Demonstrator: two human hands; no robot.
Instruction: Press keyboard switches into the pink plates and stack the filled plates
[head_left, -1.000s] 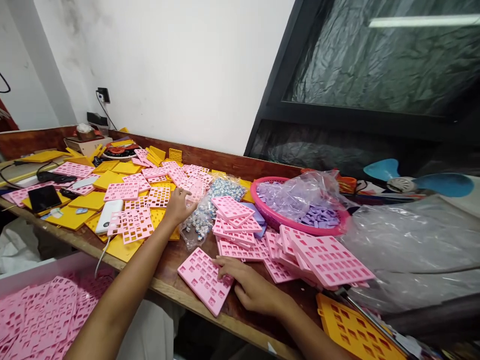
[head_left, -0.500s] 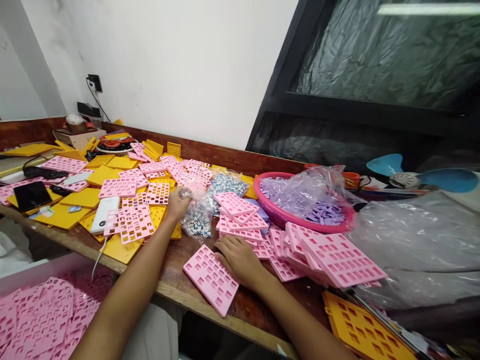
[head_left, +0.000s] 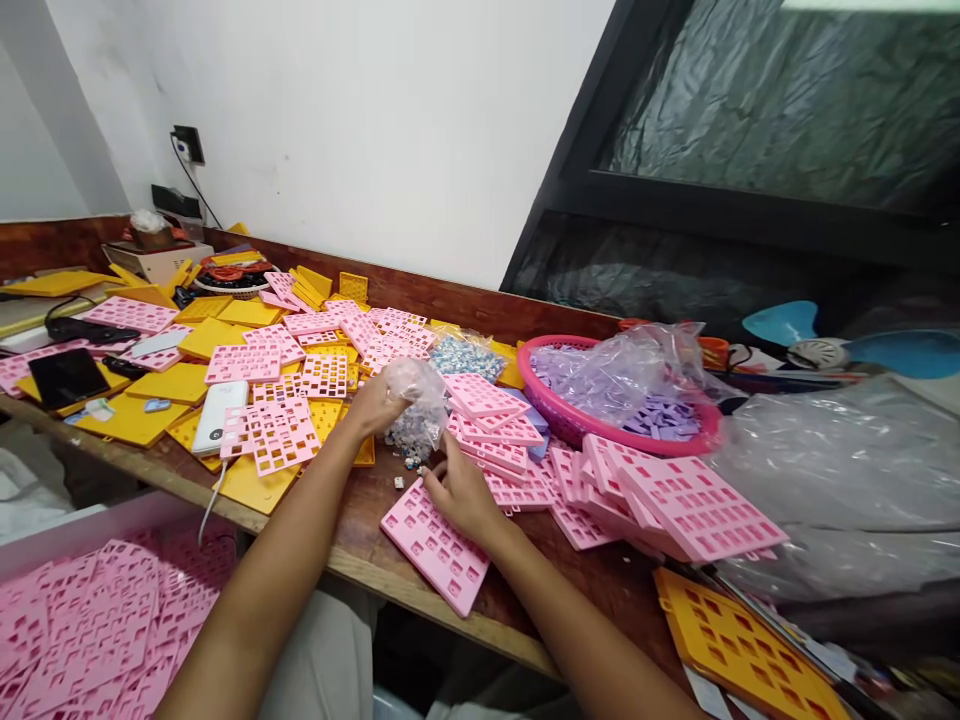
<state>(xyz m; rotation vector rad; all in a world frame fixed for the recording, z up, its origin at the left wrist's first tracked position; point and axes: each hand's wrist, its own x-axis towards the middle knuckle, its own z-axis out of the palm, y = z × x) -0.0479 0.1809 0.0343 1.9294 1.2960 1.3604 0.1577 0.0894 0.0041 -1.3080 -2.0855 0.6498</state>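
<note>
Wooden bench [head_left: 361,518]; left hand [head_left: 377,405], part-hidden, clutches bag [head_left: 422,398].

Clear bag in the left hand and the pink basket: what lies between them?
The head view shows a stack of pink plates between the bag and the basket, plus a bluish-purple piece beside the stack.
</note>
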